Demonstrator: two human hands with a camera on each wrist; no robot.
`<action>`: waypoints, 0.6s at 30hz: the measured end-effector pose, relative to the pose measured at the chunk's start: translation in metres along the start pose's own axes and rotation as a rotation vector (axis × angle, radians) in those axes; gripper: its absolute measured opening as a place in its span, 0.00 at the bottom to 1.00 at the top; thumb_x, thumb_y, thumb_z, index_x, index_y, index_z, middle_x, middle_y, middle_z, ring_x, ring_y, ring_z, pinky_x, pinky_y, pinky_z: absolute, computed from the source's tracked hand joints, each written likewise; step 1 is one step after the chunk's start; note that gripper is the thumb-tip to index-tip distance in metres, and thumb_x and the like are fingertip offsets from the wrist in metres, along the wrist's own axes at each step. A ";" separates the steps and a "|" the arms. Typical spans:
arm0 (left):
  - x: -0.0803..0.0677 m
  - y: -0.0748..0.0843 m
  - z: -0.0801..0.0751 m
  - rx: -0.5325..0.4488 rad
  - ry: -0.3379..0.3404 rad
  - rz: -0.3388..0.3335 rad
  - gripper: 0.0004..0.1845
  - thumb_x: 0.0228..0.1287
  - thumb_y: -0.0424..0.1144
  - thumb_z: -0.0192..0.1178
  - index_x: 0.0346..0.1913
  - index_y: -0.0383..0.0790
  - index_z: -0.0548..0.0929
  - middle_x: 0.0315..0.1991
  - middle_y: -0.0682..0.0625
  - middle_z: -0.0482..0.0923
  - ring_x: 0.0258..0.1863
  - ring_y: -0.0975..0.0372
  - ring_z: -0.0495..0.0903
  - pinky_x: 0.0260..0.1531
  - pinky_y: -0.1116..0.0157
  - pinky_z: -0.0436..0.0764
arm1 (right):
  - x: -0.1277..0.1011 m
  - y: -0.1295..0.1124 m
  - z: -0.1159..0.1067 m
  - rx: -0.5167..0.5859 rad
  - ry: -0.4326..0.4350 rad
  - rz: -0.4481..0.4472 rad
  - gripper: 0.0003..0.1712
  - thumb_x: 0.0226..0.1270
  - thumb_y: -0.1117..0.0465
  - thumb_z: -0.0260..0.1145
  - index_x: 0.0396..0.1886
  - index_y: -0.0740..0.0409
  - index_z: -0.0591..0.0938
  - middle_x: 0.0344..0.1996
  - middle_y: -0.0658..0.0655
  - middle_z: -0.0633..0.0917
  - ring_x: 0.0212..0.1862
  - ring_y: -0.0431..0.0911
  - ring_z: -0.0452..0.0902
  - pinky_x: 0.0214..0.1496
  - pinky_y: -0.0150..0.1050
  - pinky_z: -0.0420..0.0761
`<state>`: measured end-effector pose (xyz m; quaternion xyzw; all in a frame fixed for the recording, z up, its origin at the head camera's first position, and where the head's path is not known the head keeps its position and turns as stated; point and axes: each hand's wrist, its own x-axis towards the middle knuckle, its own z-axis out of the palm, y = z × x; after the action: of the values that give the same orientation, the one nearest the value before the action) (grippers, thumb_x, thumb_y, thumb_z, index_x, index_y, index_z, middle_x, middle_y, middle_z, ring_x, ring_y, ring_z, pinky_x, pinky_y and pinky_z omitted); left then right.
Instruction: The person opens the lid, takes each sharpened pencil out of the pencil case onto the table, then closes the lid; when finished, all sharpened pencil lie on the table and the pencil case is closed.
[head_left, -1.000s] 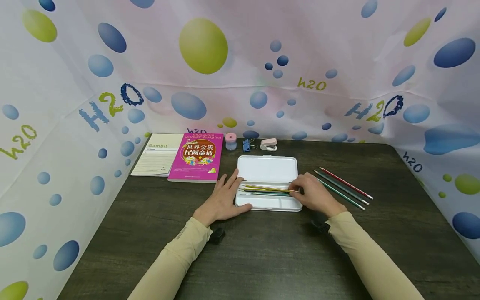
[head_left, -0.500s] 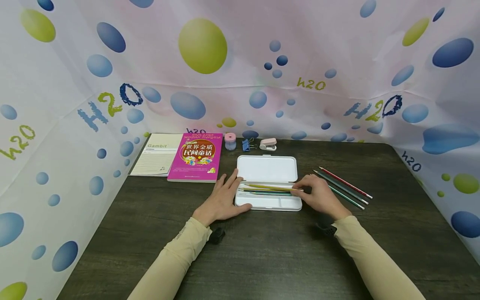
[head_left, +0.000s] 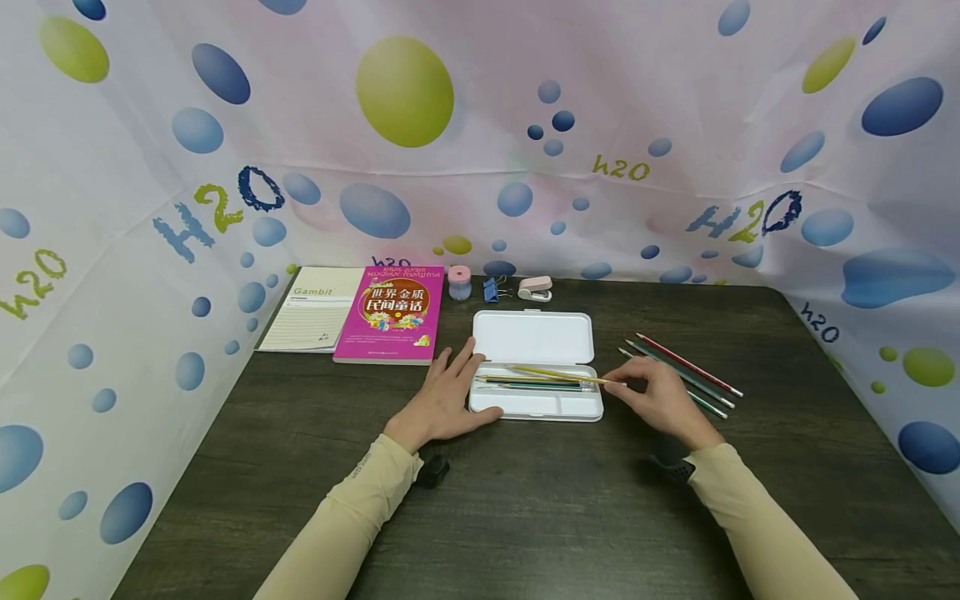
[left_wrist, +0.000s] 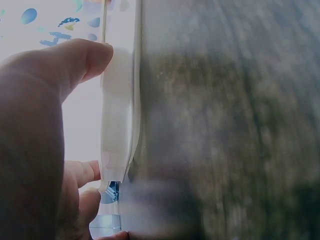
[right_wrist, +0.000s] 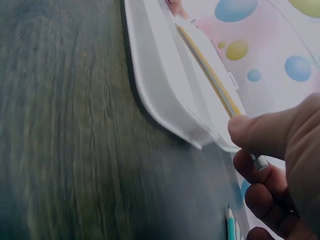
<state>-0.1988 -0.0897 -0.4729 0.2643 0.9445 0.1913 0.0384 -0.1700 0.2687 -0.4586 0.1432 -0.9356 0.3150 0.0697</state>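
A white pencil case [head_left: 534, 404] lies open on the dark table, with several pencils in its tray. My left hand [head_left: 446, 398] rests flat against the case's left end [left_wrist: 119, 125], fingers straight. My right hand [head_left: 651, 392] is just off the case's right end and pinches the end of a yellow pencil [head_left: 555, 375], [right_wrist: 210, 75] that reaches out over the rim of the case [right_wrist: 165, 85]. Three more pencils [head_left: 686, 371] lie on the table behind my right hand.
A pink book [head_left: 392, 312] and a Gambit notebook [head_left: 315, 318] lie at the back left. A small pink-lidded jar [head_left: 460, 283], a blue binder clip [head_left: 492, 289] and a pink stapler [head_left: 536, 288] stand behind the case. Bubble-print cloth [head_left: 480, 133] walls the table.
My right hand has slid right, off the case's right end, drawing the yellow pencil's end out past the rim. The left hand has stayed put.
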 end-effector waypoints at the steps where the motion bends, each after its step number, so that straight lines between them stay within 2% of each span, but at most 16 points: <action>1: 0.000 0.000 0.000 -0.002 0.000 0.002 0.50 0.59 0.71 0.57 0.77 0.44 0.58 0.81 0.46 0.40 0.75 0.36 0.44 0.73 0.41 0.46 | -0.002 0.001 -0.002 0.007 0.011 0.003 0.05 0.66 0.59 0.71 0.39 0.52 0.90 0.36 0.49 0.85 0.37 0.45 0.76 0.36 0.41 0.76; 7: -0.001 0.000 0.000 -0.015 0.002 0.006 0.50 0.60 0.70 0.58 0.77 0.44 0.59 0.81 0.45 0.40 0.75 0.36 0.44 0.72 0.41 0.47 | -0.021 0.014 -0.020 0.033 0.094 0.024 0.05 0.64 0.61 0.73 0.38 0.54 0.91 0.33 0.48 0.84 0.31 0.42 0.72 0.29 0.34 0.72; 12: -0.001 0.000 -0.001 -0.005 -0.003 -0.003 0.50 0.60 0.71 0.58 0.77 0.45 0.58 0.81 0.46 0.39 0.75 0.36 0.44 0.72 0.41 0.47 | -0.037 0.028 -0.036 0.034 0.141 0.064 0.06 0.65 0.60 0.72 0.38 0.56 0.90 0.32 0.50 0.84 0.26 0.43 0.69 0.25 0.33 0.69; 18: 0.000 0.000 -0.001 -0.006 -0.012 -0.006 0.50 0.60 0.71 0.57 0.77 0.45 0.57 0.81 0.47 0.38 0.76 0.37 0.44 0.73 0.42 0.46 | -0.057 0.042 -0.050 0.016 0.184 0.132 0.07 0.67 0.57 0.71 0.39 0.55 0.90 0.34 0.52 0.85 0.28 0.42 0.71 0.26 0.31 0.71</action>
<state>-0.1992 -0.0903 -0.4722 0.2628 0.9444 0.1922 0.0454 -0.1275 0.3435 -0.4555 0.0522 -0.9301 0.3382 0.1333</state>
